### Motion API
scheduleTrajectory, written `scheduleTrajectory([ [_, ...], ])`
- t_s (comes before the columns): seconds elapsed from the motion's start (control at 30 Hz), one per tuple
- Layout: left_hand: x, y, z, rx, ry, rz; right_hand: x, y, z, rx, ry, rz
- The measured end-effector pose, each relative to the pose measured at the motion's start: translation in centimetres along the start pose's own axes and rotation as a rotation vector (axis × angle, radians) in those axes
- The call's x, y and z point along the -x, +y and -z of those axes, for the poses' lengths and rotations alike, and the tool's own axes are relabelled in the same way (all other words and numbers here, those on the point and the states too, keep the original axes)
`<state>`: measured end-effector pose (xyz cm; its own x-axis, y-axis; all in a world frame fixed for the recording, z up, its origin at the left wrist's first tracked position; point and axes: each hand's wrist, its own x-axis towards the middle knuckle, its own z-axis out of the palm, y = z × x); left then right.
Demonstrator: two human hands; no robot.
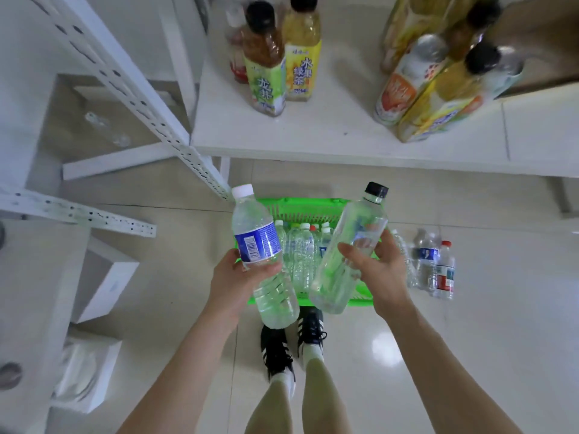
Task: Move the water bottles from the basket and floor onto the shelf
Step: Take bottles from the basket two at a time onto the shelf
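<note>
Mid-frame: left hand (pixel 233 278) had its fingers wrapped round a white-capped water bottle (pixel 261 255) with a blue label. Right hand (pixel 380 272) gripped a black-capped clear bottle (pixel 349 252), fingers curled round its middle. Both bottles tilted above the green basket (pixel 308 209) on the floor, more bottles inside it. Three bottles (pixel 430 266) stood on the floor, right of frame. White shelf (pixel 329 133) above carried tea bottles (pixel 282 57).

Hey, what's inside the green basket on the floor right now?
Clear water bottles, mostly white caps and one red, sit in the green basket. The white-capped bottle in the left hand and the black-capped bottle in the right hand cover its sides, so the count is hidden.
</note>
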<state>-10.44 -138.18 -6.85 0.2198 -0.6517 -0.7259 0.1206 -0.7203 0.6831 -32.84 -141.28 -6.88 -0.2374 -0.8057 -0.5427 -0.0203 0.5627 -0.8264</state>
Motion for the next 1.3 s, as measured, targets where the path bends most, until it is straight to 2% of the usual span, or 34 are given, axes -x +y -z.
scheduleTrajectory([
  [0.23, 7.7, 9.2, 1.1, 0.066, -0.020, -0.185, 6.2, -11.2, 0.7, -0.058, -0.017, 0.167],
  [0.47, 14.3, 18.7, 2.8, 0.036, -0.072, -0.406, 10.8, -22.2, 0.8, -0.074, -0.074, 0.371],
  [0.77, 21.0, 29.6, 4.8, -0.016, -0.062, -0.650, 15.4, -34.5, 1.1, -0.069, -0.148, 0.636],
  [1.03, 20.8, 36.8, 3.1, -0.041, -0.005, -0.720, 13.6, -41.9, 1.4, -0.029, -0.195, 0.740],
  [1.3, 17.7, 42.8, 1.6, -0.064, 0.054, -0.726, 8.9, -47.3, -0.2, 0.025, -0.247, 0.736],
])
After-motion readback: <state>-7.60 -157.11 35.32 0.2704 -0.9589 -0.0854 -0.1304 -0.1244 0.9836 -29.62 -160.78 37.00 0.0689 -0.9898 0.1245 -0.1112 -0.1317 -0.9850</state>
